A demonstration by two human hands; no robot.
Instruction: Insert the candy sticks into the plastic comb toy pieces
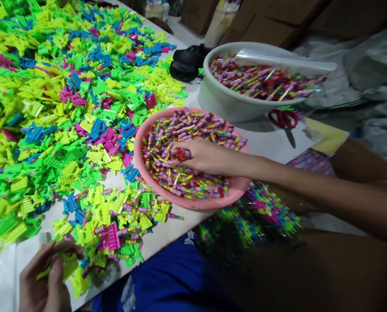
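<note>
At the bottom left, my left hand (48, 275) is closed on a flat yellow-green plastic piece (70, 264), partly hidden by the fingers. My right hand (196, 155) reaches from the right into a pink basin (193, 203) full of small candy tubes (177, 180) with pink labels and coloured beads. Its fingers curl round a few tubes (182, 153) with red ends. Between the hands, loose tubes lie mixed with ridged plastic pieces (110, 238) in yellow, green, blue and pink near the table edge.
A large heap of bright plastic pieces (66, 99) covers the left of the white table (167, 234). Behind the basin stand a grey-white tub (222, 102) of tubes and a black object (186, 63). Red-handled scissors (284, 121) lie to the right. Packed colourful bags (261, 212) sit below the edge.
</note>
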